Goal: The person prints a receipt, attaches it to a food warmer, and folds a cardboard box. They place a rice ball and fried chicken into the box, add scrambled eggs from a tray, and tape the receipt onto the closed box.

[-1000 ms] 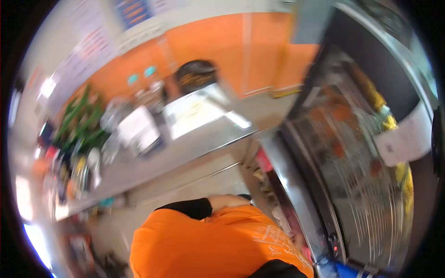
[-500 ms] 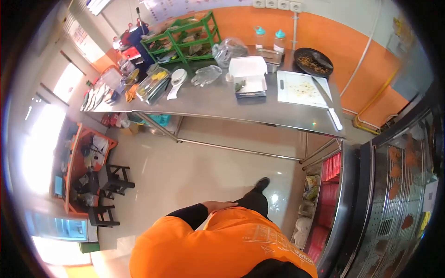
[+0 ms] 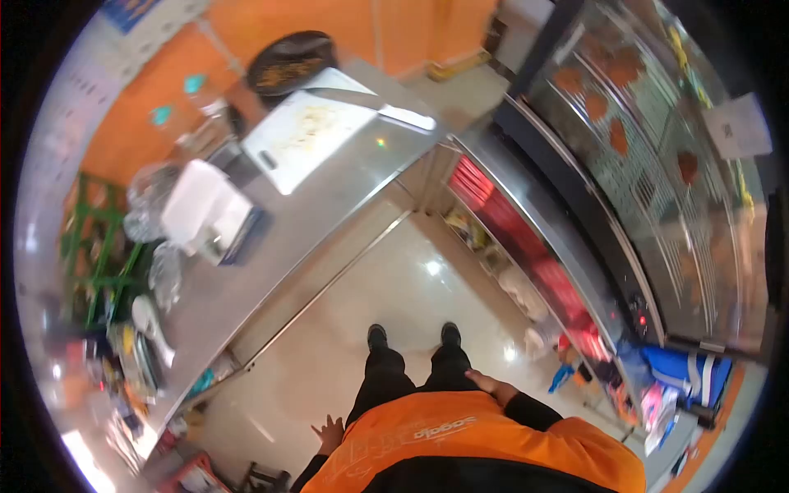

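At the far left stands a green rack [image 3: 90, 246], blurred, with its contents too smeared to name; just beside it a steel desk [image 3: 271, 246] runs diagonally from the lower left up toward the top centre. Along the desk's lower end lie a white ladle-shaped utensil [image 3: 152, 324] and a clump of small coloured items that cannot be made out; further up sit a crumpled clear plastic bag [image 3: 148, 201] and an open white box [image 3: 205, 214], near each other; beyond those rests a white cutting board [image 3: 308, 131] with a long knife [image 3: 386, 107] lying along its far edge; a dark round pan [image 3: 292, 62] stands behind the board against the orange wall [image 3: 386, 33].

The pale tiled floor [image 3: 362, 287] lies between the desk and the person, who stands on it in black shoes and an orange shirt. The left hand [image 3: 330, 433] hangs beside the left thigh, fingers spread and holding nothing, well apart from the desk; the right hand [image 3: 486, 383] rests flat against the right hip, fingers loosely extended, also without anything in it.

To the right a glass display case [image 3: 649, 164] runs along the floor, with orange-brown pieces of food on its wire shelves; red packets are stacked on a low shelf beneath its near edge; a blue-and-white bag [image 3: 686, 374] sits on the floor near its lower end.
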`<state>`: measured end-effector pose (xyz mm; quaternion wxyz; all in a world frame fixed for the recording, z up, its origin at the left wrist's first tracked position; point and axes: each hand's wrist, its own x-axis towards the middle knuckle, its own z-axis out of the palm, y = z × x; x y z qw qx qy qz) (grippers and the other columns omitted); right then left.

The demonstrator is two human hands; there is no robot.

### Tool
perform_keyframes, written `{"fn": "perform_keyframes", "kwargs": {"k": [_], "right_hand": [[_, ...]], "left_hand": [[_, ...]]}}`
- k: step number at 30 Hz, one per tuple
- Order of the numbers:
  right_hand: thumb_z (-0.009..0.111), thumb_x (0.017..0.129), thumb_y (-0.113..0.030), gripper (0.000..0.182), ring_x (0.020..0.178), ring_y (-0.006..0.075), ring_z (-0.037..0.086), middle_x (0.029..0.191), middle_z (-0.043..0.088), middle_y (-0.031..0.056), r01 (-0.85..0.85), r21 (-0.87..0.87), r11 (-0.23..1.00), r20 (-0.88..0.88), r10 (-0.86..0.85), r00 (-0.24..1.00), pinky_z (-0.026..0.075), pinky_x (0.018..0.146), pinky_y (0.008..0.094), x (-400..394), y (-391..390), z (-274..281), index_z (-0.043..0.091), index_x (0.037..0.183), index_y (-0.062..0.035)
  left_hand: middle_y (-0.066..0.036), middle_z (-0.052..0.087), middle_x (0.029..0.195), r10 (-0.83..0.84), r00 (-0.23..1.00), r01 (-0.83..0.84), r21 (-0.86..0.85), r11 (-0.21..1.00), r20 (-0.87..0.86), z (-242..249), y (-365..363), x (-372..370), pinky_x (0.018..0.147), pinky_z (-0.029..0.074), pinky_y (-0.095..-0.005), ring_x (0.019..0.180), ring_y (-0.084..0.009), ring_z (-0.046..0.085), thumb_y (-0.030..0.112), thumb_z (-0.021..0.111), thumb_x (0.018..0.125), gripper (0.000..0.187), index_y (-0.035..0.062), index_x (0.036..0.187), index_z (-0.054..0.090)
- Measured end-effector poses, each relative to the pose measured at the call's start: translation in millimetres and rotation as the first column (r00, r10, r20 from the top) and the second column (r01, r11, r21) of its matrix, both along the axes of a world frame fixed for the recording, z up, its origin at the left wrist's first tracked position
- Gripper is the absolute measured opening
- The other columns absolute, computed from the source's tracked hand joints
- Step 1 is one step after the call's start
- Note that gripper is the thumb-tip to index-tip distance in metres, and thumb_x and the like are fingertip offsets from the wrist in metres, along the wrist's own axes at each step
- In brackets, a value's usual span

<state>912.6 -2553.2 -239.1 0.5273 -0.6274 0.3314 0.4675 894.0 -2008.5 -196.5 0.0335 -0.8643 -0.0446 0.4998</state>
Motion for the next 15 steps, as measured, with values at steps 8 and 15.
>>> {"fn": "perform_keyframes", "kwargs": {"k": [8,15], "right_hand": [[0.046,0.098,-0.067,0.081,0.144,0.0490,0.035,0.151,0.041,0.0315,-0.352,-0.073,0.933,-0.158,0.338,0.928,0.031,0.120,0.0520,-19,106,-28,0.030,0.159,-0.0165],[0.066,0.093,-0.011,0.051,0.123,0.0410,0.054,0.131,0.055,0.0241,0.591,-0.447,0.671,0.864,0.153,0.479,0.043,0.106,0.0457,239,18,-39,0.051,0.140,-0.0013]], "left_hand": [[-0.022,0.055,0.144,0.579,0.394,-0.914,-0.237,0.330,-0.714,-105,60,53,0.105,0.046,-0.0466,0.127,-0.0358,0.058,0.048,0.056,0.100,0.070,-0.0018,0.148,0.042],[-0.025,0.057,0.140,0.571,0.676,-0.714,-0.223,0.664,-0.465,5,-47,132,0.107,0.047,-0.0409,0.129,-0.0317,0.057,0.058,0.069,0.090,0.092,-0.0036,0.151,0.038]]}}
